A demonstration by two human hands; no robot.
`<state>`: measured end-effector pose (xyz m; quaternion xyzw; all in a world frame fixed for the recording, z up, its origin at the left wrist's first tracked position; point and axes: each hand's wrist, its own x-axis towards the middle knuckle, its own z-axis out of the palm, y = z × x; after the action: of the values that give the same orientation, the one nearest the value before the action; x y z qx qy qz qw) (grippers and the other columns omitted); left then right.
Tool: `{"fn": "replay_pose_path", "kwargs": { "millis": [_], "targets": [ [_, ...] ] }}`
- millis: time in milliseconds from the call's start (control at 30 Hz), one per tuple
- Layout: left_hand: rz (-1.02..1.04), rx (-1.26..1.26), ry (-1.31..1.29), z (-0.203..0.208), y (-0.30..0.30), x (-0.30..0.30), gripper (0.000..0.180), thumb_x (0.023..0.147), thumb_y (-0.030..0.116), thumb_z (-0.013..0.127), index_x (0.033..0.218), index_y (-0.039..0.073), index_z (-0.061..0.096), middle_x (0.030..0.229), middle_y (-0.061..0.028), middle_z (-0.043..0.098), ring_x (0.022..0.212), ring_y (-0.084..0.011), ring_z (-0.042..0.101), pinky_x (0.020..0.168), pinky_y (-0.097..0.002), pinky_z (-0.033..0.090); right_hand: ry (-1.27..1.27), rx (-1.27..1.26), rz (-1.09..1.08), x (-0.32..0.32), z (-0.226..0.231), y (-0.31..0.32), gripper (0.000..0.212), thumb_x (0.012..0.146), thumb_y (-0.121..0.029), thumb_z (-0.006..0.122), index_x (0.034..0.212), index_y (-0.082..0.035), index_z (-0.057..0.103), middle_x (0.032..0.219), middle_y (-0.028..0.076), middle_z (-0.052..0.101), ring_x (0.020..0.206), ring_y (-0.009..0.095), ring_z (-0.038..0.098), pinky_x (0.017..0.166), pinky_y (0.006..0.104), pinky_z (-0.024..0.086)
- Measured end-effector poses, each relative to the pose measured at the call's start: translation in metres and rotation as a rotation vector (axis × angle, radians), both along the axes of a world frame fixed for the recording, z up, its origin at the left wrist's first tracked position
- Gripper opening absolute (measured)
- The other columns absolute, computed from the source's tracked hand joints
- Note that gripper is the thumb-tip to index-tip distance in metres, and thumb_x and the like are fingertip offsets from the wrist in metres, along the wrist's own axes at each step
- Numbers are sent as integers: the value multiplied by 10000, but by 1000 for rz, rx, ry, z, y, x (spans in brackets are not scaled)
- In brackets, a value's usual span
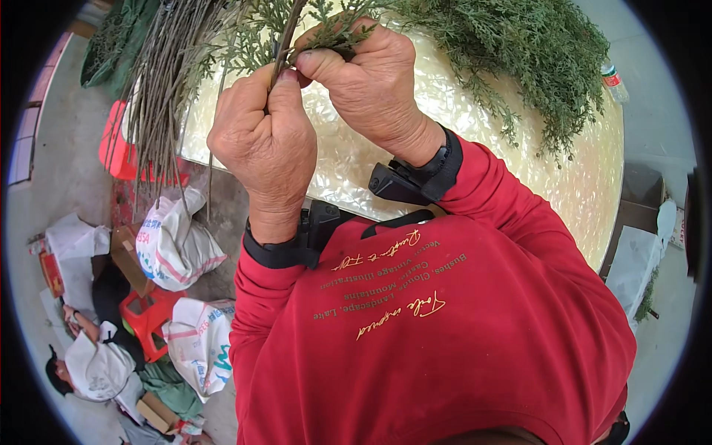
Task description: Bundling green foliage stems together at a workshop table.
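Near the table's far-left part, my left hand (268,137) is closed, its thumb and fingers gripping a thin brown stem (290,31). My right hand (374,89) is also closed, pinching a green conifer sprig (337,35) with flat, scaly leaves right beside that stem. Both thumbs nearly meet at the stem, which leans up toward the top edge. My fingers hide the exact spot where sprig and stem come together. More feathery foliage (256,46) spreads behind the stem.
A large heap of conifer branches (519,55) covers the right side of the pearly table (475,174); a bottle (614,83) stands past it. Bare stems (157,93) overhang the left edge above a red stool (119,148). White sacks (178,248) and another person (93,363) are at lower left.
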<state>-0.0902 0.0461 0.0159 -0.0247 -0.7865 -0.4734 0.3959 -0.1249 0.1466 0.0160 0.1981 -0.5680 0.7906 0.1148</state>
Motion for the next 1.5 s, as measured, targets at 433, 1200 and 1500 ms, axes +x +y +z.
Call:
{"fn": "replay_pose_path", "kwargs": {
  "millis": [433, 1200, 1500],
  "targets": [
    [6, 47, -34, -2, 5, -3, 81, 741, -2, 584, 796, -26, 639, 654, -94, 596, 585, -174, 548, 549, -275, 426, 60, 36, -62, -3, -4, -1, 87, 694, 8, 593, 771, 48, 589, 647, 83, 621, 590, 98, 581, 522, 239, 484],
    [-45, 35, -74, -8, 3, -3, 103, 737, 1, 574, 809, -31, 640, 644, -74, 600, 585, -150, 550, 559, -253, 433, 65, 386, -70, -10, -4, 9, 78, 699, -12, 620, 770, 19, 630, 665, 35, 623, 613, 67, 553, 562, 221, 463],
    [-266, 337, -288, -1, -13, 8, 174, 713, -15, 623, 885, -36, 637, 672, -22, 597, 640, -81, 537, 611, -202, 439, -11, 374, 24, -11, -1, 11, 78, 681, -51, 629, 719, 17, 628, 636, 48, 618, 587, 80, 562, 547, 233, 463]
  ]
}}
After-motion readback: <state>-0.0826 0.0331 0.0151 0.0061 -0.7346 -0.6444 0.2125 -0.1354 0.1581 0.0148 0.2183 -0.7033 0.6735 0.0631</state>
